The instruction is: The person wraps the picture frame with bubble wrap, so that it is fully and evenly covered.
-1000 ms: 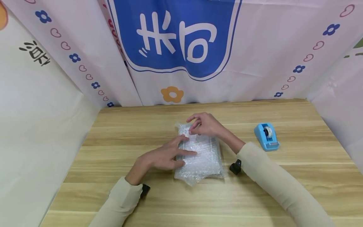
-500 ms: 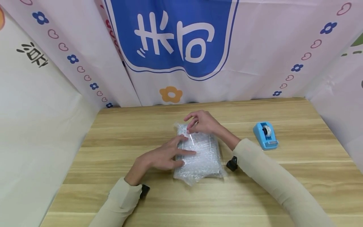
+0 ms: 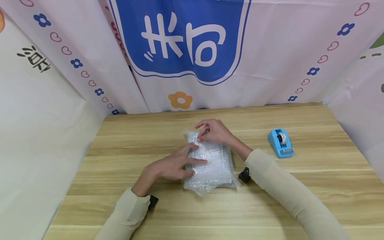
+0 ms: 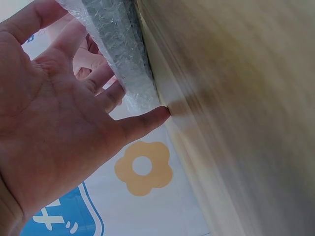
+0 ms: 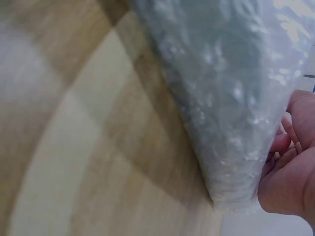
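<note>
A flat package in bubble wrap (image 3: 213, 170) lies on the table in the head view. My left hand (image 3: 177, 164) rests on its left side with the fingers spread; in the left wrist view the little finger of the left hand (image 4: 59, 108) reaches past the wrap to the table. Over the package's far part, my right hand (image 3: 215, 130) has thumb and index fingertips together, pinching what looks like a strip of clear tape; the strip itself hardly shows now. The right wrist view has the right hand (image 5: 290, 172) partly hidden behind the wrap (image 5: 221, 98).
A blue tape dispenser (image 3: 280, 143) with a roll in it stands right of the package. The wood-grain table (image 3: 144, 133) meets a printed white curtain (image 3: 261, 90) at the back, with white sheets at both sides.
The right hand rose slightly and moved a little left, then came down a bit; a bright streak under its fingertips half a second ago has faded. The left hand stays on the package.
</note>
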`<control>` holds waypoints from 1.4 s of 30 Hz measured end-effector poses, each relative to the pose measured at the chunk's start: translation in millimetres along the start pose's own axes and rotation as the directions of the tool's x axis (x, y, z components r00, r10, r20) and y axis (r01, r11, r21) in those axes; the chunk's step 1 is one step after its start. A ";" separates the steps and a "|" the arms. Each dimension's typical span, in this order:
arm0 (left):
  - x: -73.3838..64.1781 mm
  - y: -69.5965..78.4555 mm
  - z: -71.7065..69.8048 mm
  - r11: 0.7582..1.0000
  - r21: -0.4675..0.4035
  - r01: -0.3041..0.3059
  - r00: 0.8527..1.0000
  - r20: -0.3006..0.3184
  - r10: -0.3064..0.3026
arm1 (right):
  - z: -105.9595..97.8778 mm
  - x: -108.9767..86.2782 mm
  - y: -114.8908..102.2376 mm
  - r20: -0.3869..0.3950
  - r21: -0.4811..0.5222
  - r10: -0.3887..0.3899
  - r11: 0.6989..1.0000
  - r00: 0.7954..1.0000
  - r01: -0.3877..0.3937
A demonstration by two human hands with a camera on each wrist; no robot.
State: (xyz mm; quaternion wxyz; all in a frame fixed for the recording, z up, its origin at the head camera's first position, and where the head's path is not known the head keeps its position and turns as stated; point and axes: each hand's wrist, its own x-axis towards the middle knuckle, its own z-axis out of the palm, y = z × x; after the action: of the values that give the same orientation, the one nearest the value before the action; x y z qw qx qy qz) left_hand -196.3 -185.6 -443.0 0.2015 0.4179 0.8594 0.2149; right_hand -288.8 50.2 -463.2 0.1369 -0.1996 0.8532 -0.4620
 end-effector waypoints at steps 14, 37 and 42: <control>-0.5 -2.1 2.4 1.000 0.007 0.001 1.000 -0.008 -0.001 | 4.7 -1.5 0.9 -0.024 -0.042 0.009 0.999 1.000 -0.010; 2.0 -3.1 2.9 1.000 0.005 0.010 1.000 -0.011 -0.010 | 5.5 2.4 -0.5 -0.056 -0.175 -0.013 0.985 0.998 0.003; 1.8 -2.7 3.1 1.000 -0.006 0.011 1.000 -0.020 -0.011 | 6.6 2.8 -0.6 -0.061 -0.194 -0.022 0.981 0.998 0.010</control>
State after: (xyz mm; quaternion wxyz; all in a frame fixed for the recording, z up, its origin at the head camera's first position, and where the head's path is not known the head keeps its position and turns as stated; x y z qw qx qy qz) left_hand -197.4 -185.1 -447.3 0.1953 0.4103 0.8631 0.2204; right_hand -288.3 43.7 -466.3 0.0864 -0.2042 0.8963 -0.3841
